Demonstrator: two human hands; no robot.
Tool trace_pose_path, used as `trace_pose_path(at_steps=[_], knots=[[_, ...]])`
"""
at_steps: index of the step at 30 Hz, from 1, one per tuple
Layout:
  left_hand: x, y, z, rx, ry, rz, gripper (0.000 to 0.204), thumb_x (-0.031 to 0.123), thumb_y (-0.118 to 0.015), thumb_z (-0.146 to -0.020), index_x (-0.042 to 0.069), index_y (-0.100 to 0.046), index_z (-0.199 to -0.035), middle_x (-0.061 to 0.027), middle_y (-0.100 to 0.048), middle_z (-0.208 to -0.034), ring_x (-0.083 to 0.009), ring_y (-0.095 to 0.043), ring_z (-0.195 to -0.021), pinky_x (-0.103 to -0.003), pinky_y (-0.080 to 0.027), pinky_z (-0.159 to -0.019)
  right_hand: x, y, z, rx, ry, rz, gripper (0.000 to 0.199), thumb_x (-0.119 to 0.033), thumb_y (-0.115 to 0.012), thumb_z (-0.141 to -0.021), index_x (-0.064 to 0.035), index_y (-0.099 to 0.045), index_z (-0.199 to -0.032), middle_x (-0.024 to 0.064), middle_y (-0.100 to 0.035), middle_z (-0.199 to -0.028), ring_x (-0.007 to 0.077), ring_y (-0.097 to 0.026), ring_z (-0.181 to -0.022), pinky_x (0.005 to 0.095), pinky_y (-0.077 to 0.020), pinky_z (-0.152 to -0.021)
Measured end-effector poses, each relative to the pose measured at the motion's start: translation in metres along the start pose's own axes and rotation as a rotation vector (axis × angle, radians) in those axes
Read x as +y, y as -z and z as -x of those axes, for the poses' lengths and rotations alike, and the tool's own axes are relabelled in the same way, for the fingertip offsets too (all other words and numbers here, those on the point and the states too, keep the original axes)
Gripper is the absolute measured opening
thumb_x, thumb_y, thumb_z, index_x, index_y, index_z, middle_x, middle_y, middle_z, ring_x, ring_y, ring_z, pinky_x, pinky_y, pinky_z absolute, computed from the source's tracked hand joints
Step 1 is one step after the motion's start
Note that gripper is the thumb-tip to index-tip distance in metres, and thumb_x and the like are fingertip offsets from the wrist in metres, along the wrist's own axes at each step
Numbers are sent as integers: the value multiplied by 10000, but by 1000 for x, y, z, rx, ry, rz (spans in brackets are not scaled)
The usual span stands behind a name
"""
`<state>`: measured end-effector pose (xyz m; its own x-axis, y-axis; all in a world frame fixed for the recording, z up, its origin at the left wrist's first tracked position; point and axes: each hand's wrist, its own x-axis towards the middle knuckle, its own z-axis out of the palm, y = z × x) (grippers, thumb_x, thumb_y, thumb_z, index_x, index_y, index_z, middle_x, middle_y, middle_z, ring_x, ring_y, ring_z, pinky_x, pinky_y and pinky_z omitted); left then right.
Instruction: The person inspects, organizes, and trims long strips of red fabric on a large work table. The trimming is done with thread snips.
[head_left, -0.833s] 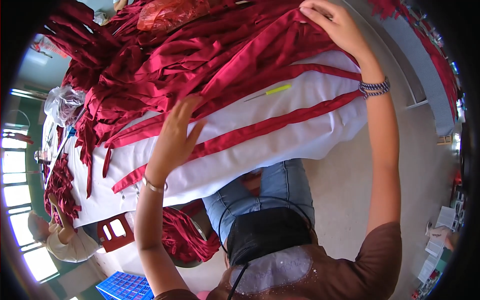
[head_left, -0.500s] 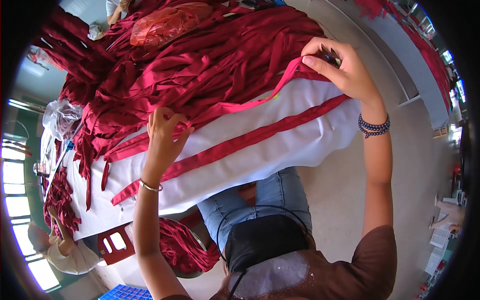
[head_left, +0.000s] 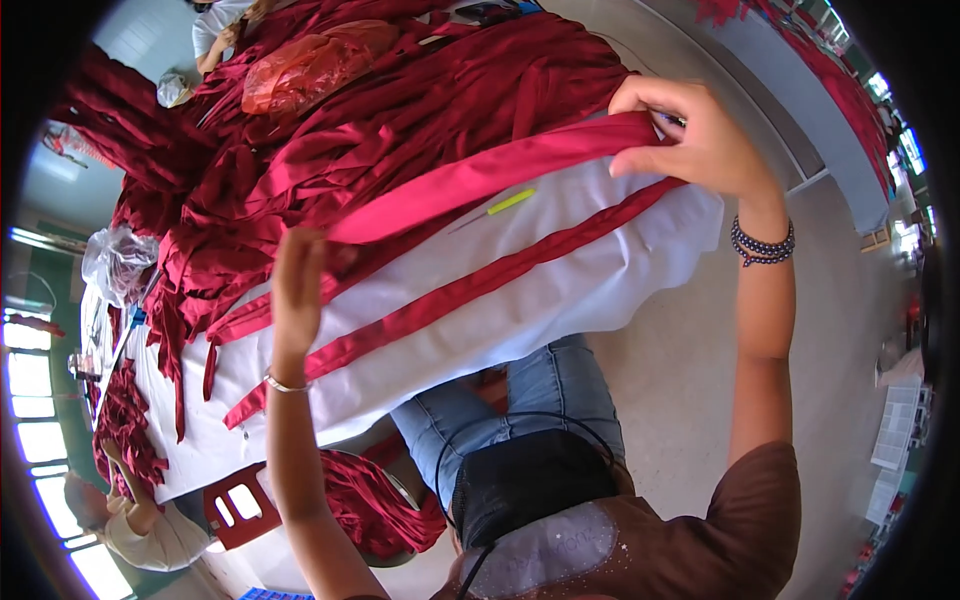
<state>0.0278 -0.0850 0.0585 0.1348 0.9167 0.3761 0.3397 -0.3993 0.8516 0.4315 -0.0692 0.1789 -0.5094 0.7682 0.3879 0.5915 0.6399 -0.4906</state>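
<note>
both hands stretching one red fabric strip over the white-covered worktop, left hand pinched on one end, right hand gripping the other

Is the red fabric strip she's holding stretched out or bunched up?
Stretched out: the red strip runs taut between the left hand and right hand, lifted above the white cloth.

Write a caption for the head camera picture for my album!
Two hands, left hand and right hand, hold a long red cloth strip over a white-covered table.
</note>
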Motion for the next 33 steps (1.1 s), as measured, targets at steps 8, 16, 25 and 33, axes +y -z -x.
trace_pose_path(at_steps=[8, 16, 25, 33], knots=[[31, 141, 25, -6, -118, -848, 169, 102, -687, -842, -13, -575, -894, -102, -567, -702, -159, -496, -583, -297, -394, -532, 114, 62, 31, 403, -298, 378, 109, 50, -609, -753, 6, -597, -851, 16, -669, -770, 68, -515, -689, 246, -448, -643], [28, 217, 99, 290, -142, -745, 364, 294, -544, -967, -70, -526, -949, -31, -515, -765, -103, -456, -640, -248, -383, -576, 150, 123, 67, 850, -333, 665, 239, -176, -763, -794, -21, -593, -727, 51, -473, -546, 128, -424, -513, 303, -381, -494], [2, 253, 160, 88, 387, -413, 159, -42, -546, -715, 43, -483, -833, 14, -458, -676, -53, -462, -586, -201, -408, -528, 208, 85, 105, 425, -401, 591, 81, -47, -600, -848, 3, -545, -879, 150, -565, -745, 264, -477, -656, 290, -460, -677], [-21, 276, 186, -134, 755, -644, 201, -13, -695, -772, -18, -641, -965, -60, -628, -832, -104, -574, -738, -257, -487, -676, 290, 37, 185, 197, -625, 172, 66, -28, -572, -909, 10, -616, -941, 25, -641, -798, 92, -561, -750, 271, -471, -668]])
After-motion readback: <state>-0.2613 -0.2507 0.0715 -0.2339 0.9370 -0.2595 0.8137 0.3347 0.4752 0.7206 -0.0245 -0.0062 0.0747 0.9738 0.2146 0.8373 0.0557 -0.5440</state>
